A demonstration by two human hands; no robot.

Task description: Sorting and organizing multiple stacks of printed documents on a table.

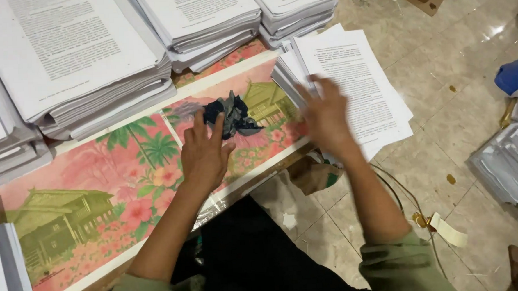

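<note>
Resting palm-down on the pink flowered table cover (98, 187), the left hand (204, 153) lies with its fingers spread, the fingertips touching a crumpled dark cloth (228, 115) that sits on the cover just beyond them. It grips nothing. The right hand (326, 116) is open too, fingers loose and slightly blurred, laid across the near edge of a loose sheaf of printed pages (355, 83) that overhangs the table's right end above the tiled floor (444, 126). Whether any sheet is pinched under that hand cannot be told; the fingers look flat rather than curled.

Judging by how things lie, the paper work seems partly through. Three tall stacks (201, 20) stand squared along the far side of the table, and more piles sit at the left edge, so a good deal appears already gathered and neatened. The sheaf under the right hand is the untidy one: its pages are fanned and skewed, corners out of line, so it has not yet been squared like the others. Another slumped heap of papers (507, 164) lies on the floor at the right, well apart from both hands, also unsorted by the look of it.
</note>
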